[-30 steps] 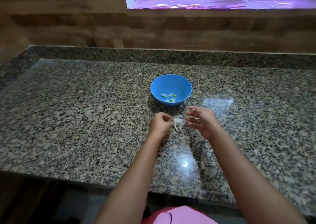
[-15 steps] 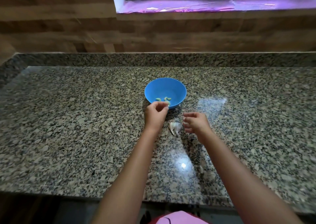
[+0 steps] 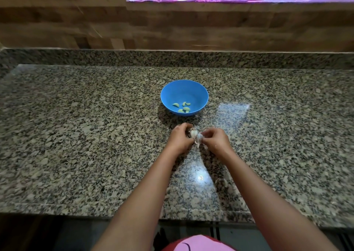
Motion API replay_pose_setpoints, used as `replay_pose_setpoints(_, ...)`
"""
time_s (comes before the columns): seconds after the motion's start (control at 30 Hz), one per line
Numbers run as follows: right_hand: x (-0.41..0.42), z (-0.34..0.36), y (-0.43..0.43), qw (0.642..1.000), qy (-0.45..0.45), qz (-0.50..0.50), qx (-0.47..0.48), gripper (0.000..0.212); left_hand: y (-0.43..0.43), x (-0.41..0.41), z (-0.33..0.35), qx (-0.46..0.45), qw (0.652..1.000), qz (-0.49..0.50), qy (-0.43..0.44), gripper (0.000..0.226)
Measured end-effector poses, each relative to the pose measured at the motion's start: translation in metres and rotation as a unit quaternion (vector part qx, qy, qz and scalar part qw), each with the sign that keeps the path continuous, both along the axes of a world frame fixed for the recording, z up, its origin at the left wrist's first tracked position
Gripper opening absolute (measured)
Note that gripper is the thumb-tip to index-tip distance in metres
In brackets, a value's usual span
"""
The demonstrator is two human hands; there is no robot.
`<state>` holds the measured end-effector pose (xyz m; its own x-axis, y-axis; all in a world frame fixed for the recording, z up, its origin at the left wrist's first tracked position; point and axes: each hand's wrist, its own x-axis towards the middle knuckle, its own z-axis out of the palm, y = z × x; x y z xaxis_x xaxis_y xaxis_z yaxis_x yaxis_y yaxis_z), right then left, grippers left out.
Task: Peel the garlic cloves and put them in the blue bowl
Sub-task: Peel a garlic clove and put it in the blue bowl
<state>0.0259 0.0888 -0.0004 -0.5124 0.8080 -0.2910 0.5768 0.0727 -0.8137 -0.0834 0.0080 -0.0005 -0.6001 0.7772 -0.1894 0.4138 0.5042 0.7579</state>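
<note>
Our left hand [image 3: 180, 138] and right hand [image 3: 216, 141] both pinch the garlic [image 3: 195, 135] over the counter [image 3: 76, 135], near the bowl [image 3: 199, 89] holding peeled cloves [image 3: 183, 107]

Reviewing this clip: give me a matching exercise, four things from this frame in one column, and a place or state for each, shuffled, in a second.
Things
1. Round blue plastic bowl
2. Pale peeled garlic cloves
3. Whitish papery garlic bulb
4. Speckled granite counter

Places or states
A. Held between the left hand and right hand
B. Lying inside the bowl
C. Standing on the counter beyond both hands
D. Carrying the bowl, with a light glare between the forearms

Pairs: 1-C, 2-B, 3-A, 4-D
</note>
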Motion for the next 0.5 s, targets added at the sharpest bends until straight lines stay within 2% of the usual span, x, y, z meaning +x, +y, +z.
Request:
replay_pose_setpoints(0.17, 0.003, 0.003, 0.001, 1.0, 0.017, -0.015, -0.016, 0.029, -0.004, 0.001, -0.002, 0.017, 0.999, 0.031, -0.025, 0.032)
replay_pose_setpoints(0.33, -0.001, 0.006, 0.004, 1.0, 0.026, -0.007, -0.009, 0.029, -0.009, 0.0, -0.005, 0.056, 0.995, 0.048, -0.065, 0.035)
replay_pose_setpoints(0.5, 0.0, 0.01, 0.003, 0.999, 0.04, -0.008, -0.015, 0.026, -0.017, -0.007, -0.005, 0.083, 0.985, 0.046, -0.142, 0.027)
